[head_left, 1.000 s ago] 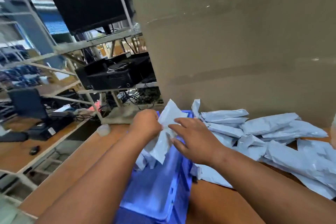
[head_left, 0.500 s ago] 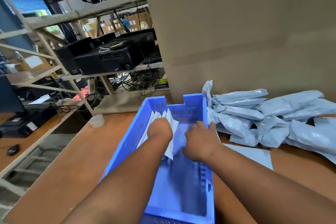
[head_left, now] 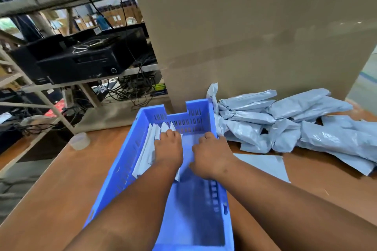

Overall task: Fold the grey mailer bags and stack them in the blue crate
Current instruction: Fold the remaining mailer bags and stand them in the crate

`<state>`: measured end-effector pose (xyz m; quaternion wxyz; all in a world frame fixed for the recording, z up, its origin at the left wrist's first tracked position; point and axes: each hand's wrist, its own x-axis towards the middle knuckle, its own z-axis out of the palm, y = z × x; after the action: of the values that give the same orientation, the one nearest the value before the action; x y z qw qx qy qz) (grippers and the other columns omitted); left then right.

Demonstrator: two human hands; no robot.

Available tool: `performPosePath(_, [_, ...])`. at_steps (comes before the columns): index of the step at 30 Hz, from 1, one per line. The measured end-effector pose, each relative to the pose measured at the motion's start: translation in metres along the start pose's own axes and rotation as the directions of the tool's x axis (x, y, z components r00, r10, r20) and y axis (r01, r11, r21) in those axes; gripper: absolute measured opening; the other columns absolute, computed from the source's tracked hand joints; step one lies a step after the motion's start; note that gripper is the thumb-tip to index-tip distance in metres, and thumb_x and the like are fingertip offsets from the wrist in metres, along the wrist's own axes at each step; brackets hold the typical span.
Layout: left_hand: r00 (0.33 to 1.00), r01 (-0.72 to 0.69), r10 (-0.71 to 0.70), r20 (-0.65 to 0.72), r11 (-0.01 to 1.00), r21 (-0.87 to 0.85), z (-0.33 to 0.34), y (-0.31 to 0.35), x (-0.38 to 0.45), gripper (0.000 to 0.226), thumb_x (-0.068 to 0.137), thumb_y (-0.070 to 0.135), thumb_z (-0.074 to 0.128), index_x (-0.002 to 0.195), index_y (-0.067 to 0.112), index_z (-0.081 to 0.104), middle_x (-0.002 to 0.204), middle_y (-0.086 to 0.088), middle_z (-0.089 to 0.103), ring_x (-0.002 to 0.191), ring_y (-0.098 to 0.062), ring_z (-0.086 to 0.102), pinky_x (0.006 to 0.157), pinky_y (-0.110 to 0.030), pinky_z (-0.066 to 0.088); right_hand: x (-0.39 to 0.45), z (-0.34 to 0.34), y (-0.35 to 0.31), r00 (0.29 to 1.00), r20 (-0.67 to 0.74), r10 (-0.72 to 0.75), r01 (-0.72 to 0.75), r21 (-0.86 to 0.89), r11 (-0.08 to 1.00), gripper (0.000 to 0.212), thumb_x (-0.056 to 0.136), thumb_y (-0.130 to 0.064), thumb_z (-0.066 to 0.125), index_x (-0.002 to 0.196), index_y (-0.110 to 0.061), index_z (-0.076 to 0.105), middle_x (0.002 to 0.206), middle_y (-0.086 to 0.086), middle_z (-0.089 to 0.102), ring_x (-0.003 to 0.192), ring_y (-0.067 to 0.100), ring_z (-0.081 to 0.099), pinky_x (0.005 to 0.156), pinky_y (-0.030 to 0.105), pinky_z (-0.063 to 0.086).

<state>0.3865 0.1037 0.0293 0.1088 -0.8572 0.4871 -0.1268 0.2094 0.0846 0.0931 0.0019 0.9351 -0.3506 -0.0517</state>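
Note:
The blue crate (head_left: 124, 165) stands lengthwise on the brown table in front of me. Several folded grey mailer bags (head_left: 145, 156) stand on edge against its left wall. My left hand (head_left: 168, 150) is inside the crate on top of these bags, its fingers curled over their upper edges. My right hand (head_left: 211, 155) is inside the crate by the right wall, with its fingers bent down out of sight. A heap of unfolded grey mailer bags (head_left: 285, 128) lies on the table right of the crate. One flat bag (head_left: 263, 164) lies beside my right forearm.
A tall cardboard box (head_left: 244, 36) rises right behind the crate and the heap. A small clear plastic tub (head_left: 80, 140) sits at the table's left edge. Beyond that edge stands a metal rack (head_left: 61, 85) with black printers and cables.
Both hands went from above the crate down into it with the folded bag, which now stands with the others at the left wall. My view tilted downward.

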Motion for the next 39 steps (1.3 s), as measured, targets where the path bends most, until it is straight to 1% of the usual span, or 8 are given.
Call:
performPosePath(6, [0.95,-0.309,0.296,0.094,0.931,0.196,-0.008,0.009,-0.007,0.052,0.088,0.041,0.065,0.136,0.027,0.053,0.146,-0.009,0.037,0.134,-0.032,0.036,0.102,-0.053,0.037,0.002,0.003,0.003,0.996,-0.086,-0.033,0.044,0.125,0.991,0.047,0.098,-0.059,0.046,0.13,-0.03,0.064,0.131,0.002,0.059,0.133,0.028,0.043,0.105,0.051,0.04])
performPosePath(10, [0.96,-0.265,0.255,0.118,0.961,0.076,-0.052,0.019,-0.013,0.049,0.093,0.043,0.057,0.142,0.034,0.052,0.138,-0.003,0.044,0.132,-0.029,0.04,0.102,-0.05,0.038,0.004,0.012,0.029,0.966,-0.249,-0.073,0.198,0.527,0.827,0.062,0.091,-0.064,0.041,0.139,-0.032,0.064,0.162,0.008,0.045,0.16,0.028,0.022,0.13,0.045,0.019])
performPosePath(14, [0.983,-0.18,0.174,-0.057,0.975,-0.129,-0.112,0.032,-0.017,0.029,0.095,0.046,0.055,0.113,0.026,0.067,0.117,-0.002,0.06,0.117,-0.03,0.059,0.093,-0.046,0.048,-0.011,0.02,0.095,0.946,-0.323,-0.009,0.241,0.687,0.685,0.045,0.1,-0.054,0.052,0.125,-0.021,0.07,0.137,0.005,0.063,0.142,0.022,0.045,0.115,0.026,0.028])
performPosePath(16, [0.977,-0.193,0.168,-0.13,0.959,-0.207,-0.144,0.047,-0.018,0.029,0.097,0.048,0.054,0.105,0.024,0.067,0.111,-0.002,0.062,0.112,-0.03,0.061,0.09,-0.042,0.05,-0.022,0.028,0.132,0.945,-0.327,0.022,0.218,0.678,0.702,0.039,0.099,-0.052,0.052,0.117,-0.024,0.072,0.121,-0.001,0.065,0.129,0.022,0.053,0.105,0.028,0.036])
performPosePath(21, [0.919,-0.363,0.299,-0.258,0.897,-0.253,-0.198,0.14,-0.029,0.031,0.096,0.051,0.056,0.107,0.025,0.069,0.115,-0.003,0.067,0.113,-0.03,0.063,0.094,-0.045,0.051,-0.067,0.064,0.226,0.956,-0.275,0.1,0.102,0.632,0.768,0.025,0.1,-0.043,0.063,0.117,-0.027,0.074,0.122,-0.004,0.065,0.121,0.019,0.057,0.102,0.032,0.042])
performPosePath(33, [0.852,-0.512,0.509,-0.121,0.764,-0.393,-0.168,0.385,-0.061,0.032,0.087,0.051,0.059,0.1,0.023,0.066,0.1,-0.002,0.065,0.099,-0.029,0.064,0.083,-0.044,0.053,-0.18,0.12,0.391,0.903,-0.351,0.248,-0.054,0.48,0.875,0.024,0.095,-0.044,0.056,0.108,-0.031,0.071,0.113,-0.007,0.061,0.111,0.023,0.055,0.089,0.044,0.048])
performPosePath(36, [0.83,-0.557,0.524,-0.194,0.747,-0.363,-0.165,0.421,-0.057,0.035,0.085,0.046,0.065,0.11,0.022,0.061,0.109,-0.003,0.059,0.102,-0.028,0.057,0.08,-0.045,0.052,-0.186,0.122,0.425,0.854,-0.398,0.336,-0.177,0.385,0.906,0.039,0.092,-0.053,0.05,0.116,-0.029,0.07,0.125,-0.002,0.063,0.12,0.029,0.056,0.09,0.046,0.044])
performPosePath(39, [0.8,-0.599,0.549,-0.24,0.752,-0.276,-0.161,0.446,-0.05,0.057,0.081,0.042,0.073,0.131,0.02,0.056,0.129,-0.007,0.055,0.115,-0.032,0.054,0.086,-0.046,0.051,-0.18,0.129,0.456,0.899,-0.213,0.382,-0.314,0.293,0.903,0.067,0.088,-0.068,0.057,0.142,-0.029,0.053,0.147,0.006,0.05,0.143,0.033,0.041,0.112,0.06,0.029])
